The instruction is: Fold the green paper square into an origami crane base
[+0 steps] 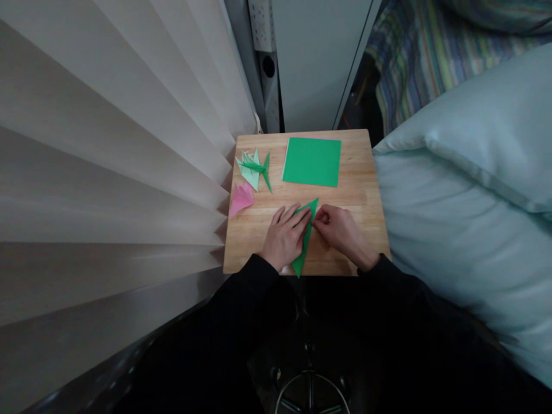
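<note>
A green paper folded into a long narrow triangle point(305, 240) lies on the small wooden table point(366, 190) near its front edge. My left hand point(284, 236) presses flat on the paper's left side, fingers spread. My right hand point(338, 229) pinches the paper's right edge near the upper tip with fingers curled. Both sleeves are black.
A flat green square sheet point(311, 162) lies at the table's back. Folded paper figures sit at the left edge: a pale green and dark green one point(254, 168) and a pink one point(240, 198). A pleated blind point(107, 172) stands left, a pale pillow point(466, 201) right.
</note>
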